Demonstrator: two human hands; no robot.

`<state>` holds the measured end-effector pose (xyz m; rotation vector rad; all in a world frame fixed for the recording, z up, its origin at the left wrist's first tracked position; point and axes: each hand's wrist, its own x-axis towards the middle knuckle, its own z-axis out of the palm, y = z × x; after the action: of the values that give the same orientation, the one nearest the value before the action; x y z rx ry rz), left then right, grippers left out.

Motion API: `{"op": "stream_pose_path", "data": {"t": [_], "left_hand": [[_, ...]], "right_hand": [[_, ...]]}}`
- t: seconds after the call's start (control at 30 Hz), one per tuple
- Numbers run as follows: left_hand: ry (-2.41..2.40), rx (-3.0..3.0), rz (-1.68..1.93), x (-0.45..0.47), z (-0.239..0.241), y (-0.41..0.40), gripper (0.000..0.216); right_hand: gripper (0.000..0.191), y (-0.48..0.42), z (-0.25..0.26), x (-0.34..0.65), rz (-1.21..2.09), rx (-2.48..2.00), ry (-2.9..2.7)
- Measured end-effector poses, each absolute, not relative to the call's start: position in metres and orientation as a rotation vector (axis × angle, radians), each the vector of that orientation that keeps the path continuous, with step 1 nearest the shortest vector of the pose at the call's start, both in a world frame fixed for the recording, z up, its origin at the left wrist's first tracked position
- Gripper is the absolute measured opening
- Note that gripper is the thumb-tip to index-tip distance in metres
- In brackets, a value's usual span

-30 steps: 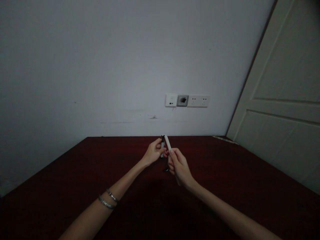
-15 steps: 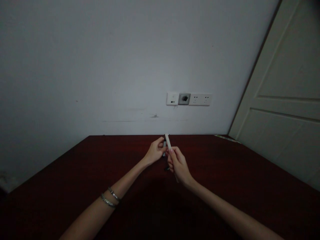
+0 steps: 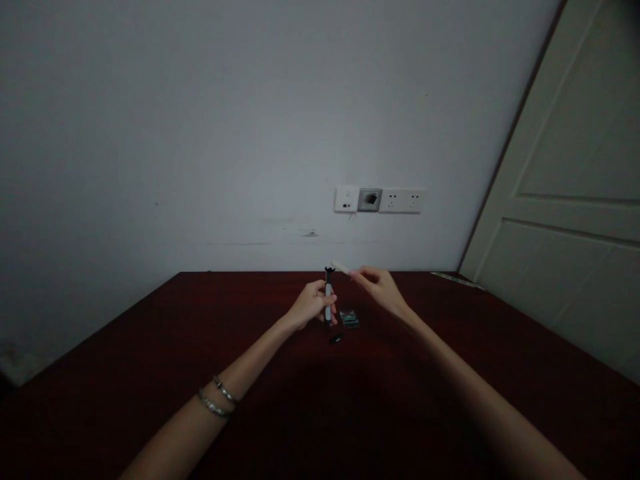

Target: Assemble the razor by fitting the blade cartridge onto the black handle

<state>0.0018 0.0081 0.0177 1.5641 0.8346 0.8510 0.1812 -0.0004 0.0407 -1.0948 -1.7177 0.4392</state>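
Note:
My left hand (image 3: 313, 305) is closed around an upright razor handle (image 3: 328, 312), grey-white and black, with a dark forked head at its top. My right hand (image 3: 381, 288) pinches a slim white stick (image 3: 341, 267), whose tip points left, close to the forked head. Whether the two touch, I cannot tell. Just right of my left hand, a small clear case with green parts (image 3: 350, 319) lies on the table. Below it lies a small black piece (image 3: 335, 339), too dark to name.
The dark red table (image 3: 250, 413) runs back to a pale wall. White and grey sockets (image 3: 379, 200) sit on that wall above the table. A light panelled door (image 3: 565, 260) stands at the right. A thin printed strip (image 3: 457, 280) lies along the table's back right edge.
My right hand has moved right and up from beside my left hand, tilting the white stick leftward. The razor handle and the clear case now show plainly.

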Motion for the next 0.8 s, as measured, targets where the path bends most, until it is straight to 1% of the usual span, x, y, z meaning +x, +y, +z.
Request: {"op": "stream_pose_path", "data": {"t": [0.13,0.3,0.4,0.53,0.8], "left_hand": [[0.832,1.547,0.825,0.004,0.020,0.004,0.012],[0.848,1.525,0.883,-0.003,0.023,0.009,0.010],[0.895,1.525,0.876,-0.006,0.023,0.011,0.009],[0.941,1.533,0.759,-0.005,0.023,0.008,0.009],[0.968,1.542,0.710,-0.004,0.021,0.005,0.010]], "right_hand": [[0.041,0.013,0.036,0.183,0.428,-1.130,-1.814],[0.046,0.029,0.026,0.207,0.421,-1.212,-1.870],[0.046,0.029,0.029,0.211,0.424,-1.237,-1.885],[0.045,0.024,0.036,0.203,0.407,-1.182,-1.933],[0.043,0.033,0.027,0.217,0.446,-1.275,-1.889]]}}
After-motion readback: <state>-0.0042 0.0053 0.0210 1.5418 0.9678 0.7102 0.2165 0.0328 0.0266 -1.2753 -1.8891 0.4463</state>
